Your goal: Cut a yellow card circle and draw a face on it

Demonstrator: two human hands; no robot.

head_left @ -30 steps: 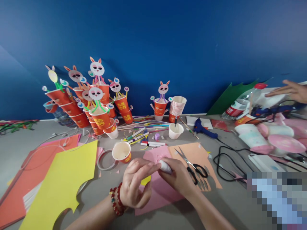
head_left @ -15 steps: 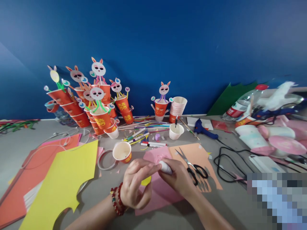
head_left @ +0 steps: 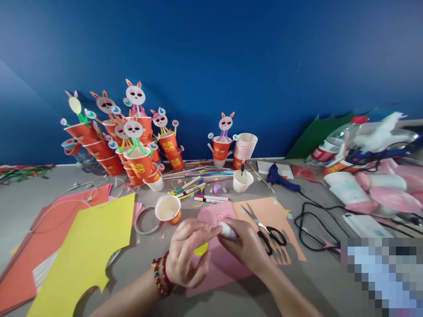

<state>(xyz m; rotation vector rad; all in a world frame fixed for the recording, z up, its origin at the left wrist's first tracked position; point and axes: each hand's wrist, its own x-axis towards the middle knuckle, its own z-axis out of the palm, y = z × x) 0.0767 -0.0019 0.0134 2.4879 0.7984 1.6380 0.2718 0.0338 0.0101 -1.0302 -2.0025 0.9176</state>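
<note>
My left hand (head_left: 187, 253), with a red bead bracelet at the wrist, is curled with a small yellow paper piece (head_left: 201, 249) between its fingers. My right hand (head_left: 243, 244) is closed around a small white rounded thing (head_left: 228, 230), perhaps a tube or bottle; most of it is hidden. The left fingertips touch the near end of this white thing. Under both hands lies a pink paper sheet (head_left: 218, 273). Black-handled scissors (head_left: 264, 229) rest on a peach paper sheet (head_left: 287, 220) beside my right hand.
Yellow paper (head_left: 95, 237) and orange paper (head_left: 56, 233) lie at left. A paper cup (head_left: 168, 209) and a tape roll (head_left: 145, 221) stand near my left hand. Rabbit-faced red cups (head_left: 139, 163) fill the back left. A blue glue gun (head_left: 280, 178) and black cable (head_left: 307, 220) lie at right.
</note>
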